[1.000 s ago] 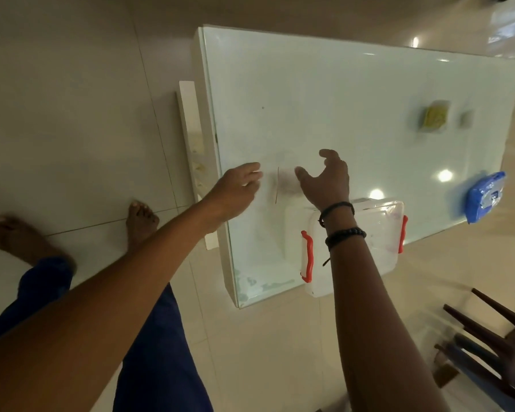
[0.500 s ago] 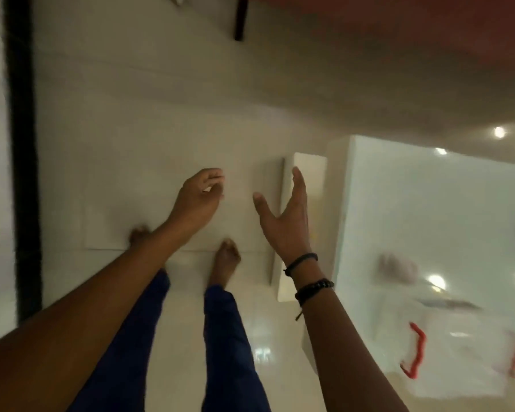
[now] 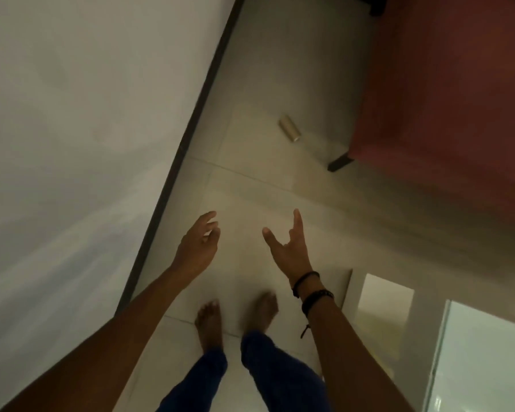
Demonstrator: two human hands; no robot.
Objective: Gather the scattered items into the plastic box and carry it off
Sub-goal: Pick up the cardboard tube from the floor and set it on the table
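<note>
Both hands were empty: my left hand (image 3: 197, 245) was loosely open with the fingers a little curled, and my right hand (image 3: 289, 245) was spread, thumb and first finger stretched out, holding nothing. They hung over the floor (image 3: 280, 185), in front of my bare feet.

A small roll (image 3: 290, 129) lay on the floor ahead, near the dark leg (image 3: 339, 162) of a red seat (image 3: 446, 99) and well apart from my hands. I judged it to be one of the scattered items, so the step in hand was to walk to it and pick it up. To do this well I would step close first, bend down and take it with one hand across its round side, because a roll may run away under the seat if I only touch it. The other hand should stay free for the box.

The box was not in view at all, so I could not tell where it stood. Only a corner of the desk (image 3: 488, 352) showed at the lower right, cut off by the edge. The roll was blurred, and I could not say what it was made of. The big pale surface on the left I took for a wall (image 3: 72, 114), but it was not sharp.
</note>
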